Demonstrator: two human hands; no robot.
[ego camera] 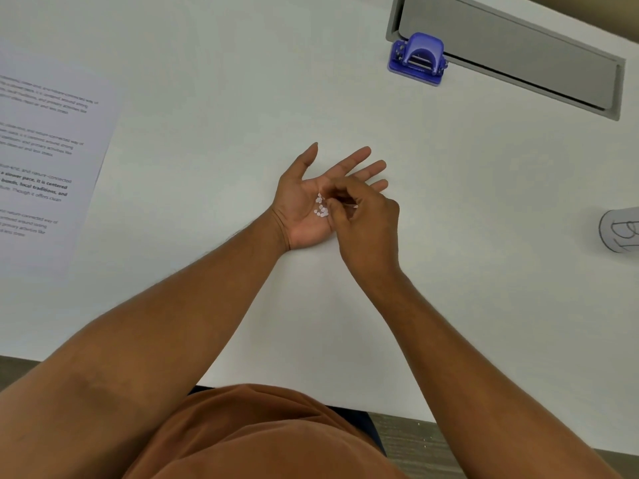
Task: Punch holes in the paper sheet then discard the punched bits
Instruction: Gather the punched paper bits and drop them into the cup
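My left hand (304,205) rests palm up on the white table (242,98), fingers spread, with several small white punched paper bits (321,207) lying in the palm. My right hand (366,223) hovers over that palm with its fingertips pinched together at the bits; whether it holds one I cannot tell. The printed paper sheet (45,160) lies flat at the far left. The blue hole punch (418,58) stands at the back, right of centre, apart from both hands.
A grey cable tray lid (511,46) is set into the table behind the punch. A grey cup-like container (620,233) lies at the right edge. The table's front edge (397,406) runs near my body, with floor below.
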